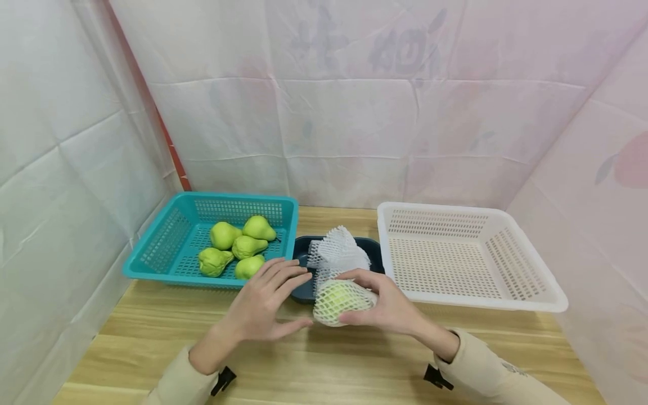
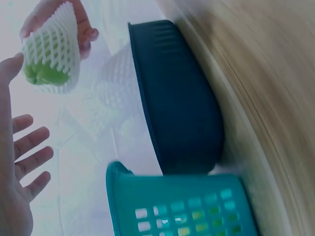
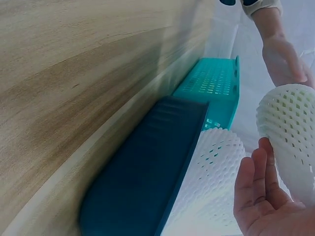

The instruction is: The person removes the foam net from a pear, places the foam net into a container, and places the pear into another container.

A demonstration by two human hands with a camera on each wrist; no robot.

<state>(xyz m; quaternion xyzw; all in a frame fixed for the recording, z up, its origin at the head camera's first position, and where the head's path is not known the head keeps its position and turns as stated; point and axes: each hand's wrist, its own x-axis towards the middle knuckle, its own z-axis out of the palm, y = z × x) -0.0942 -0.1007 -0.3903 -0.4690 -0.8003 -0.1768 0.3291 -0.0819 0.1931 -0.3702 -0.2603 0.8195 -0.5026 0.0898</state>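
My right hand [image 1: 382,301] grips a green pear [image 1: 336,301] wrapped in a white foam net sleeve [image 1: 360,297], held above the near edge of a dark blue tray [image 1: 304,291]. In the left wrist view the green end of the pear [image 2: 47,73] shows at the sleeve's opening. My left hand [image 1: 263,301] is just left of the pear with its fingers spread and nothing in it. Its thumb points toward the wrapped pear. Several more white foam nets [image 1: 340,250] lie bunched in the tray and stick up over its rim.
On the left stands a teal basket [image 1: 167,270] with several bare green pears [image 1: 248,246]. A white basket [image 1: 476,301] stands to the right of the tray. All rest on a wooden table [image 1: 314,371], with white sheeting [image 1: 344,124] behind and at both sides.
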